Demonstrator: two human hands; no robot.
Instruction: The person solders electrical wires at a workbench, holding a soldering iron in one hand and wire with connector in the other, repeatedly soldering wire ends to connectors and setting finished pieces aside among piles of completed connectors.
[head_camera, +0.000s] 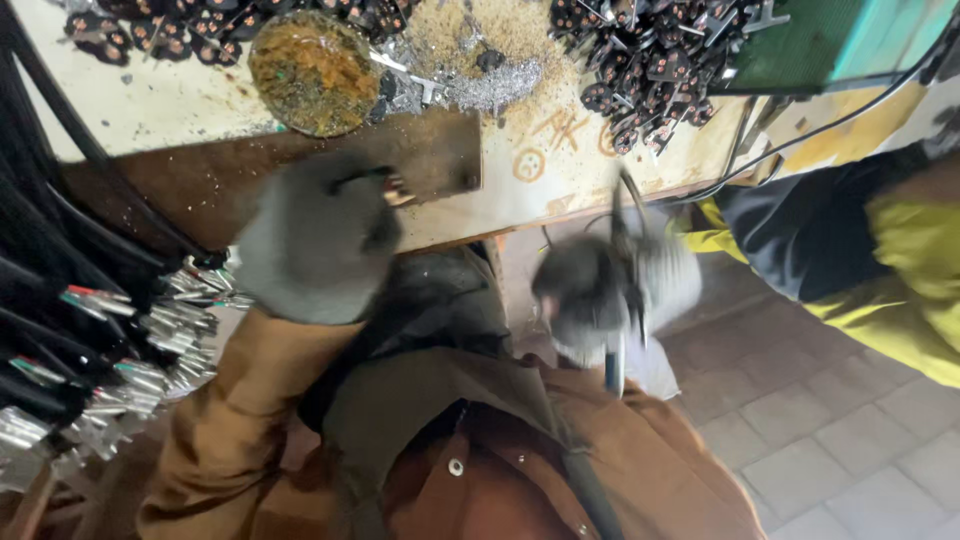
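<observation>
The workbench (150, 105) fills the top of the view, pale and dirty, with a dark wooden board (200, 180) along its near edge. All places here are told from that bench.

On the left side of the bench hang thick black cables (40, 330) with shiny metal tips, bunched together; they are cut off by the picture's edge. At the far right, another person's yellow and black sleeve (880, 260) leans by the bench corner.

On the bench top sits a round rusty dish (315, 70), with piles of small black cable pieces (650, 70) beside it and behind it.

The person's left hand (315, 240), in a grey glove, is pressed against the near edge of the bench, closed around a short cable piece (395, 188). Only its tip sticks out, pointing right along the bench edge. The rest is hidden in the glove.

The right hand (615, 290), also gloved, is below the bench edge, out over the floor. It is wrapped around a dark, thin tool (625, 290). The tool's long side runs up and down, with its top end pointing up at the bench. This hand is blurry, so the kind of tool is hard to make out.
</observation>
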